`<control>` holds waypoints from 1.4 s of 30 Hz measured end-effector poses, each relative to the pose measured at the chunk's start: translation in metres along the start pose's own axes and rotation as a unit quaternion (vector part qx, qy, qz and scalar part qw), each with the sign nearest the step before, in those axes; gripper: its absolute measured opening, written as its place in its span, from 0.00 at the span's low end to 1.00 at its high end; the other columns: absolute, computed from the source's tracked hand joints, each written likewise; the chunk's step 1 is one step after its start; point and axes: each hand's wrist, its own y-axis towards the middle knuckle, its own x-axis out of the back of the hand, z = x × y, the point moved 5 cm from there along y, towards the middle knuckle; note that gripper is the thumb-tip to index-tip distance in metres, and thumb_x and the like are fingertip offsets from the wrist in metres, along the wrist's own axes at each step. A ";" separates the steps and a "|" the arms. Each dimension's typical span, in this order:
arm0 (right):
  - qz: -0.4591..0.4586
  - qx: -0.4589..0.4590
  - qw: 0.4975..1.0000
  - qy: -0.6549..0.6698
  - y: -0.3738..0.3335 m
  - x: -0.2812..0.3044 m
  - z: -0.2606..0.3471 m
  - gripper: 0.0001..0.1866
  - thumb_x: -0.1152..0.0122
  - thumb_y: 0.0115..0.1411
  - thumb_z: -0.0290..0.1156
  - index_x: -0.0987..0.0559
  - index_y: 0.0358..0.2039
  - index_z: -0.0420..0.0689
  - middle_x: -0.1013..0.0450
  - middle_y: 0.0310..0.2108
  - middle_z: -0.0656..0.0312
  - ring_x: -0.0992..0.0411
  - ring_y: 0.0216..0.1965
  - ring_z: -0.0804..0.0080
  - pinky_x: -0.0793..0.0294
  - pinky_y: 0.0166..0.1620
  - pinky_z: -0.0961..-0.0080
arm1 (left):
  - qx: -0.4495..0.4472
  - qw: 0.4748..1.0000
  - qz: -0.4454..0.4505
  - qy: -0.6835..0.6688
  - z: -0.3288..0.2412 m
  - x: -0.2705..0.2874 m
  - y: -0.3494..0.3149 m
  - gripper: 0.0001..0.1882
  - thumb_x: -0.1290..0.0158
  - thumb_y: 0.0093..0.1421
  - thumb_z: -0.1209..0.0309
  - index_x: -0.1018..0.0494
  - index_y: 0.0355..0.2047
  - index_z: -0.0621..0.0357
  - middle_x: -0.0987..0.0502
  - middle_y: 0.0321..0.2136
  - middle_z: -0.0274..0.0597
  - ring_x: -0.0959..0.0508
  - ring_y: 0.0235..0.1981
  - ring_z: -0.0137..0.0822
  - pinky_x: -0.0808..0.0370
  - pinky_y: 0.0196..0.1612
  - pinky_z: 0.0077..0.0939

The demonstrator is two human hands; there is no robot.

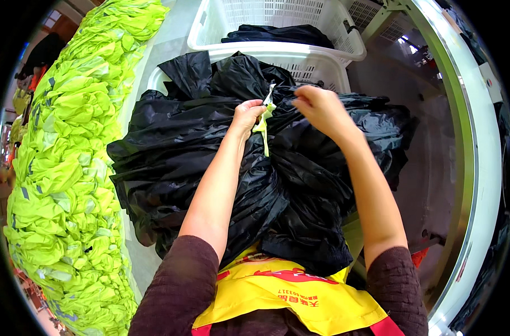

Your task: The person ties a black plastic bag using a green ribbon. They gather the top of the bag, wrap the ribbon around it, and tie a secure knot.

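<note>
A large bundle of black shiny fabric (182,151) lies before me, gathered toward its middle. Over that gathered middle, my left hand (248,117) pinches a thin yellow-green and white fabric strip (264,126), one end of which hangs down over the black cloth. My right hand (320,109) is raised just to the right of the strip, its fingers curled together. Whether a strip end or some of the cloth sits in those fingers cannot be made out.
A tall heap of bright yellow-green garments (70,185) runs along the left. Behind the bundle stand two white plastic baskets (344,47), the farther one with black fabric (277,35) inside. A pale metal frame (479,168) curves along the right. My yellow apron (238,302) touches the near cloth.
</note>
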 end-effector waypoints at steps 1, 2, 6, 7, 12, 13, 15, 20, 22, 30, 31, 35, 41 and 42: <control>0.086 -0.065 0.993 -0.049 0.022 -0.028 -0.017 0.18 0.41 0.51 0.43 0.22 0.31 0.39 0.26 0.29 0.47 0.27 0.35 0.50 0.29 0.40 0.60 | 0.004 1.000 0.008 -0.021 0.000 -0.002 -0.001 0.15 0.45 0.53 0.76 0.29 0.41 0.65 0.23 0.29 0.38 0.25 0.24 0.24 0.29 0.28 0.15; 0.130 -0.070 0.988 -0.054 0.040 -0.059 -0.037 0.21 0.41 0.50 0.48 0.22 0.32 0.41 0.25 0.31 0.47 0.27 0.37 0.50 0.29 0.42 0.61 | 0.008 0.999 0.016 -0.042 -0.002 -0.004 -0.003 0.15 0.45 0.53 0.76 0.29 0.42 0.65 0.23 0.29 0.37 0.25 0.24 0.24 0.29 0.28 0.14; 0.130 -0.030 0.990 -0.041 0.045 -0.117 -0.045 0.16 0.43 0.51 0.42 0.21 0.32 0.42 0.25 0.30 0.48 0.27 0.36 0.50 0.28 0.40 0.62 | 0.055 0.997 -0.011 -0.055 0.002 0.001 -0.005 0.16 0.43 0.54 0.73 0.29 0.43 0.62 0.23 0.30 0.35 0.25 0.27 0.24 0.30 0.31 0.13; 0.076 -0.019 0.997 -0.010 0.040 -0.117 -0.046 0.13 0.44 0.51 0.37 0.21 0.31 0.42 0.26 0.27 0.48 0.27 0.33 0.50 0.28 0.37 0.62 | 0.033 0.997 -0.014 -0.062 0.002 0.001 -0.005 0.14 0.44 0.55 0.69 0.29 0.39 0.63 0.23 0.30 0.37 0.25 0.25 0.25 0.29 0.28 0.17; 0.026 -0.054 0.995 0.080 0.013 -0.102 -0.045 0.09 0.44 0.52 0.31 0.23 0.28 0.38 0.27 0.24 0.47 0.26 0.29 0.52 0.28 0.34 0.65 | 0.092 0.994 0.030 0.051 0.006 0.002 -0.010 0.18 0.51 0.61 0.56 0.26 0.34 0.60 0.23 0.28 0.35 0.26 0.25 0.25 0.31 0.29 0.16; 0.016 -0.066 0.992 0.103 0.011 -0.100 -0.044 0.08 0.43 0.52 0.31 0.23 0.28 0.38 0.27 0.24 0.48 0.26 0.29 0.53 0.28 0.34 0.66 | 0.109 0.990 0.071 0.059 0.000 -0.004 -0.015 0.16 0.50 0.60 0.58 0.26 0.33 0.60 0.23 0.27 0.34 0.26 0.25 0.24 0.31 0.30 0.16; 0.012 -0.086 0.988 0.128 0.009 -0.099 -0.047 0.08 0.41 0.51 0.29 0.23 0.30 0.38 0.26 0.24 0.49 0.25 0.28 0.56 0.27 0.33 0.70 | 0.100 0.984 0.143 0.048 -0.001 -0.012 -0.019 0.12 0.47 0.58 0.63 0.25 0.32 0.61 0.23 0.26 0.33 0.26 0.25 0.22 0.30 0.29 0.15; 0.060 -0.128 0.986 0.092 0.006 -0.105 -0.061 0.15 0.43 0.53 0.29 0.27 0.41 0.36 0.25 0.31 0.49 0.25 0.32 0.64 0.28 0.37 0.73 | 0.048 0.992 0.104 0.050 0.001 -0.010 -0.024 0.08 0.43 0.54 0.70 0.24 0.29 0.62 0.24 0.24 0.32 0.27 0.24 0.20 0.31 0.30 0.14; 0.057 -0.117 0.990 0.047 0.005 -0.110 -0.063 0.18 0.45 0.55 0.29 0.30 0.46 0.37 0.26 0.32 0.47 0.25 0.34 0.60 0.28 0.39 0.71 | 0.043 0.996 0.066 0.052 0.001 -0.008 -0.025 0.08 0.43 0.55 0.69 0.25 0.26 0.61 0.25 0.22 0.31 0.29 0.22 0.19 0.33 0.26 0.14; 0.036 -0.123 0.912 0.389 0.003 -0.105 -0.047 0.24 0.48 0.56 0.23 0.33 0.55 0.42 0.29 0.25 0.68 0.36 0.24 0.84 0.35 0.30 0.86 | 0.054 0.994 0.087 0.023 0.007 -0.007 -0.024 0.15 0.53 0.62 0.61 0.25 0.27 0.60 0.26 0.21 0.29 0.32 0.20 0.18 0.36 0.24 0.15; 0.048 -0.138 0.907 0.394 -0.001 -0.100 -0.044 0.22 0.49 0.56 0.23 0.31 0.54 0.43 0.32 0.23 0.71 0.39 0.23 0.86 0.38 0.29 0.87 | 0.067 0.992 0.103 0.034 0.003 -0.009 -0.027 0.16 0.54 0.63 0.60 0.25 0.28 0.60 0.26 0.21 0.29 0.31 0.21 0.18 0.35 0.24 0.15; 0.049 -0.085 0.906 0.412 -0.032 -0.087 -0.013 0.18 0.53 0.56 0.21 0.25 0.47 0.42 0.41 0.20 0.77 0.45 0.20 0.90 0.44 0.25 0.90 | 0.044 0.987 0.157 0.005 0.003 -0.020 -0.029 0.21 0.56 0.63 0.54 0.25 0.31 0.60 0.23 0.24 0.34 0.27 0.23 0.22 0.32 0.26 0.16; 0.125 -0.022 0.935 0.331 -0.088 -0.055 0.062 0.16 0.53 0.51 0.15 0.23 0.40 0.40 0.33 0.18 0.62 0.32 0.20 0.78 0.31 0.28 0.81 | 0.131 0.960 0.228 -0.092 0.000 -0.027 -0.047 0.15 0.51 0.61 0.62 0.25 0.30 0.64 0.22 0.24 0.40 0.23 0.23 0.28 0.27 0.29 0.18; 0.137 -0.024 0.939 0.314 -0.092 -0.053 0.064 0.17 0.53 0.51 0.15 0.24 0.40 0.40 0.32 0.18 0.60 0.30 0.20 0.75 0.30 0.28 0.80 | 0.120 0.962 0.230 -0.079 -0.003 -0.028 -0.047 0.14 0.51 0.61 0.63 0.25 0.30 0.63 0.22 0.24 0.41 0.23 0.23 0.27 0.27 0.28 0.17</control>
